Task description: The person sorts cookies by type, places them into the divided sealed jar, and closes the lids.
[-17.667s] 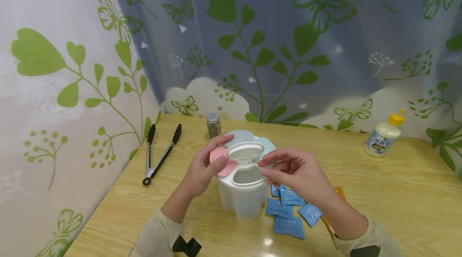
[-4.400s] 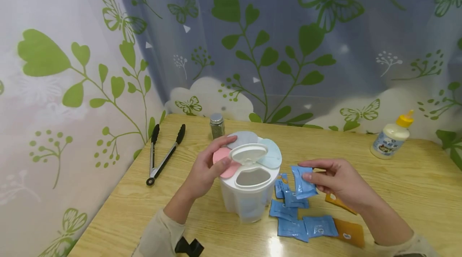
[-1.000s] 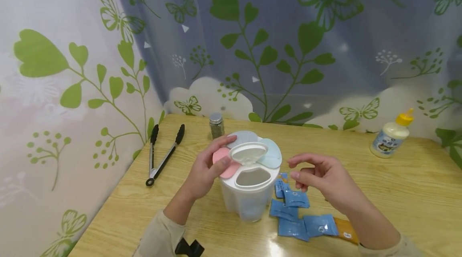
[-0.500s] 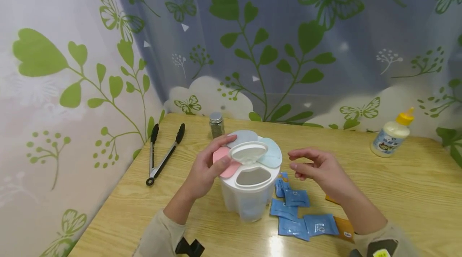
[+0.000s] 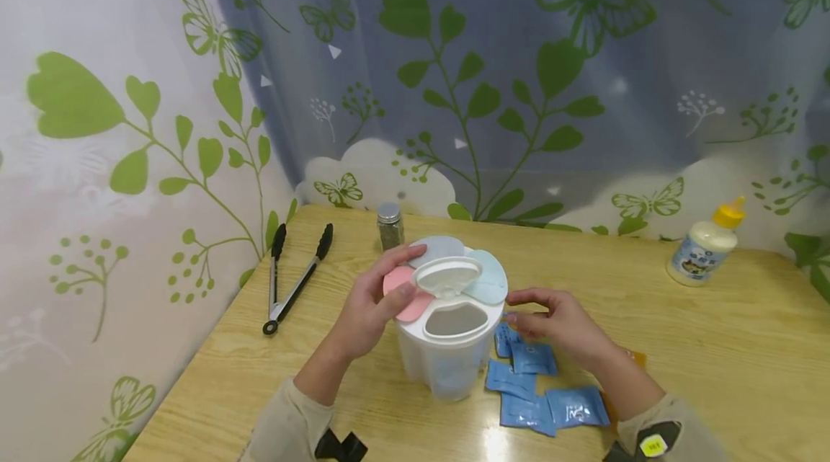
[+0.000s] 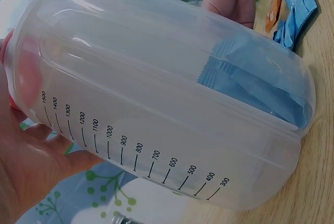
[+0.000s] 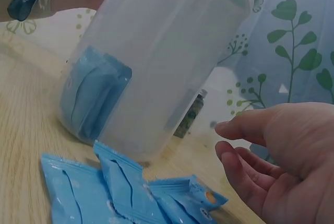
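A translucent storage container (image 5: pixel 447 368) stands upright with a white lid bearing pink, grey and pale-blue flaps. Its front flap (image 5: pixel 447 276) is raised over an opening. My left hand (image 5: pixel 371 307) grips the lid's left edge, thumb on the pink flap (image 5: pixel 403 282). Blue packets (image 6: pixel 245 83) lie at the container's bottom, seen through the wall in both wrist views. My right hand (image 5: pixel 560 321) hovers at the container's right side, thumb and forefinger apart with nothing between them. Below it lie several loose blue packets (image 5: pixel 533 359), also in the right wrist view.
Metal tongs (image 5: pixel 288 300) with black tips lie spread at the left. A small jar (image 5: pixel 390 228) with a silver cap stands behind the container. At the far right is a squeeze bottle (image 5: pixel 700 253) with a yellow cap. An orange packet (image 5: pixel 635 358) shows behind my right arm.
The blue packet pinched in my right hand 4.4 seconds ago is gone from it. Since half a second ago that hand has moved left and lower, closer to the container. My left hand stays.
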Demonstrator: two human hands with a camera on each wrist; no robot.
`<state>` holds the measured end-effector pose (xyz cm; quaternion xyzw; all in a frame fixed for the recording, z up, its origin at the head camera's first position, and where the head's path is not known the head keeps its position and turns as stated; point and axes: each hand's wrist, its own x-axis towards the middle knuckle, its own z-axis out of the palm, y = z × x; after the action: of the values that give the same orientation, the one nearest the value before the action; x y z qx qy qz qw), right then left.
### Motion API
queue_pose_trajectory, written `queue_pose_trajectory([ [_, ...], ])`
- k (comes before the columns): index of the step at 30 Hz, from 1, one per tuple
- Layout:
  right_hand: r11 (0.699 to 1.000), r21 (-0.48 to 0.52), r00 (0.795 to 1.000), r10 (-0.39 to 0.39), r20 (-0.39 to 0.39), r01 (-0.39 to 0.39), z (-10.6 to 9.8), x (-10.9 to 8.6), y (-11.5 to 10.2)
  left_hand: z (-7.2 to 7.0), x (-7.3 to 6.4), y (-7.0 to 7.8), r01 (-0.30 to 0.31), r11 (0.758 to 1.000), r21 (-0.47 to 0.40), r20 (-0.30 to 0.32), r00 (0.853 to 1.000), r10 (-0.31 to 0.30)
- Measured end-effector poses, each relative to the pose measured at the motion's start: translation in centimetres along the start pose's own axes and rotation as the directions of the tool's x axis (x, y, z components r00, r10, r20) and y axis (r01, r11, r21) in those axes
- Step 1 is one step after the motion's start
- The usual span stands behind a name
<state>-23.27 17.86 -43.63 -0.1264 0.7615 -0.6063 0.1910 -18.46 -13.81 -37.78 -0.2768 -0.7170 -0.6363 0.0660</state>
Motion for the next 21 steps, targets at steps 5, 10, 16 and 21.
queue_pose_trajectory([
  [5,1.0,-0.031,1.0,-0.001,-0.017,0.0,0.0,0.2,0.8,0.1,0.0,0.0,0.0,1.0,-0.009,0.002,1.0,0.0],
  [10,0.993,-0.122,0.999,0.002,-0.053,-0.009,0.3,0.5,1.4,0.1,0.0,-0.1,-0.005,1.0,-0.015,0.0,1.0,0.005],
  [16,0.982,-0.188,0.995,-0.025,-0.095,0.006,0.6,0.9,2.5,0.1,-0.1,-0.1,-0.015,1.0,-0.017,0.005,1.0,0.015],
  [21,0.986,-0.164,0.996,-0.024,-0.089,0.01,0.8,1.0,2.8,0.0,-0.1,0.0,-0.016,1.0,-0.012,0.007,1.0,0.016],
])
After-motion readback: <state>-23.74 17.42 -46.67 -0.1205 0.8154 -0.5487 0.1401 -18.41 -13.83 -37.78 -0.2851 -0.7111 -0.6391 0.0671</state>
